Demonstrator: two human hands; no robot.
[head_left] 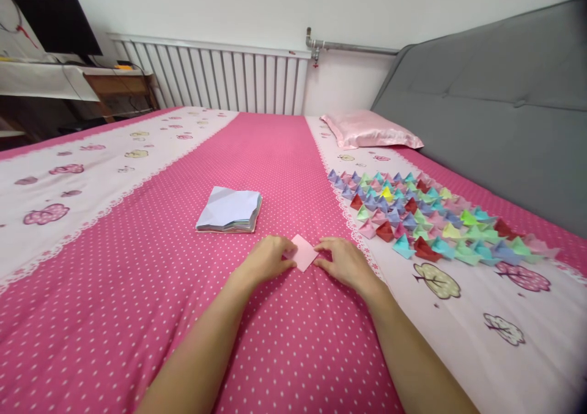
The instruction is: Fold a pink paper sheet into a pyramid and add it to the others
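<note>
Between my hands is a small pink folded paper (303, 253), turned so that it looks like a diamond. My left hand (273, 257) pinches its left corner between thumb and fingers. On the opposite side, my right hand (342, 260) grips the right corner in the same way. Beyond my left hand lies a stack of coloured paper sheets (232, 209) with a pale lilac sheet on top. To the right, rows of small folded paper boats (431, 218) in many colours stand on the bedspread.
A pink polka-dot bedspread (151, 316) covers the bed. At the back right are a pink pillow (369, 129) and a grey padded headboard (486, 108). A white radiator (220, 77) lines the wall. A monitor (57, 25) stands on a desk (119, 84) at the far left.
</note>
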